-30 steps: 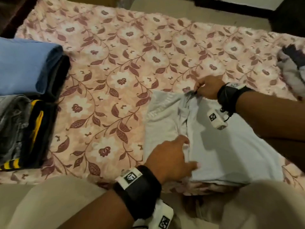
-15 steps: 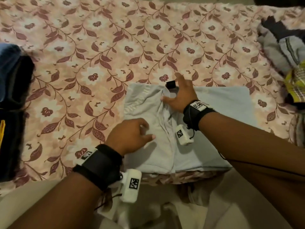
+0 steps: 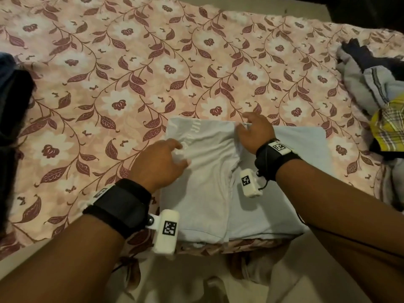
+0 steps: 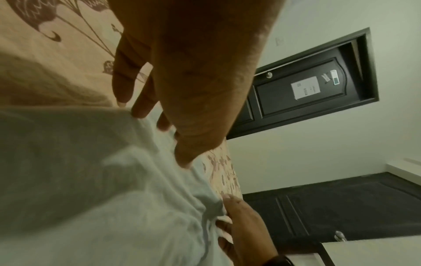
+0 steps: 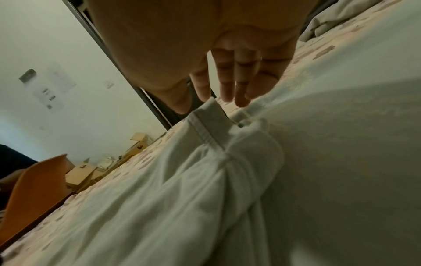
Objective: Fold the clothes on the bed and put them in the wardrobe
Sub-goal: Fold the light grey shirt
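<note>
At the far left edge of the head view, a dark pile of clothes (image 3: 13, 101) is seen lying on the bed (image 3: 135, 68), which is covered by a flowered sheet. Nearer the middle, the left hand (image 3: 160, 164) is laid on the left part of a pale blue garment (image 3: 205, 186); its fingers are spread and only lightly bent, and the cloth is pressed rather than pinched, as the left wrist view also suggests. The garment is spread flat at the near edge of the bed, with its left side already turned over the middle. Further right, the right hand (image 3: 254, 133) is held at the far edge of the garment, where the folded flap ends; straight fingers are shown touching the hem in the right wrist view, though whether the thumb pinches it cannot be told. At the far right, a heap of unfolded clothes (image 3: 376, 88) is left waiting.

The folding of this one garment is judged to be in hand, partway done. Next, the right side would need to be brought over, the flap being kept flat under the left hand.
</note>
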The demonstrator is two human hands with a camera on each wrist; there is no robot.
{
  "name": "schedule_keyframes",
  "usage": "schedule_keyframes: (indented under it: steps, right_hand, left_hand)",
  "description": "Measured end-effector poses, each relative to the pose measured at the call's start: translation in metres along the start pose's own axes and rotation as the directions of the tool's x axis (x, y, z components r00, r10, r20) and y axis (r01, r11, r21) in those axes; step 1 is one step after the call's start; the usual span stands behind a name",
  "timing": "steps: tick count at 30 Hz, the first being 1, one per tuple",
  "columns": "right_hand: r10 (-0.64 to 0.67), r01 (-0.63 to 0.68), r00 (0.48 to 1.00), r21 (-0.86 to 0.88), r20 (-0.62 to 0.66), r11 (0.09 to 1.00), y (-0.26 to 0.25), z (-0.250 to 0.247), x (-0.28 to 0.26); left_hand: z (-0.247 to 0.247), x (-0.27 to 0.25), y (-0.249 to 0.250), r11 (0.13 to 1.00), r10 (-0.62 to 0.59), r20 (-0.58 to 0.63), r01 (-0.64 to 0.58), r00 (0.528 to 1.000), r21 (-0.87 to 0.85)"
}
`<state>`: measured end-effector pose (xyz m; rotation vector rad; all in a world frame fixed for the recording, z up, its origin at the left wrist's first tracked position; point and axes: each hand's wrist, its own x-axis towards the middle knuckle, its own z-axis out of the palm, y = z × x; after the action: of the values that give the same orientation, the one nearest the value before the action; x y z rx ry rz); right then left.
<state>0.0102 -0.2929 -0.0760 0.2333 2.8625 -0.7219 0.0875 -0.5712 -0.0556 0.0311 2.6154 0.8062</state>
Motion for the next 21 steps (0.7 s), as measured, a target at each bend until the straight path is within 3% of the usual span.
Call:
schedule_keyframes:
  steps: [3,7,10,13,18,21]
  right_hand:
    - [0.033,-0.027,0.996,-0.069,0.084,0.997,-0.001,-0.001,0.012]
    - [-0.025,0.036,0.996,-0.122,0.091,0.992,0.009,-0.005,0.016]
    - [-0.04,0.047,0.996,-0.091,0.082,0.995,0.016,-0.001,0.02]
    - [-0.053,0.057,0.997,-0.069,0.064,0.996,0.019,0.002,0.024]
    - [-0.039,0.041,0.998,-0.047,0.055,0.998,0.016,0.006,0.027]
    - [-0.143,0.139,0.988,-0.071,-0.055,0.988,0.0,0.009,0.006]
  left_hand:
    - [-0.003,0.023,-0.01,0.988,-0.06,-0.123,0.042,0.991,-0.147]
    - [-0.006,0.063,-0.014,0.965,-0.054,-0.144,0.014,0.988,-0.264]
    - [-0.006,0.093,-0.014,0.984,-0.005,-0.104,-0.013,0.995,-0.178]
    - [-0.004,0.109,-0.023,0.999,-0.005,-0.17,-0.001,0.985,-0.034]
    - [-0.008,0.113,-0.035,0.995,-0.068,-0.26,0.047,0.963,-0.089]
    - [-0.006,0.099,-0.015,0.997,0.072,-0.373,-0.065,0.925,0.031]
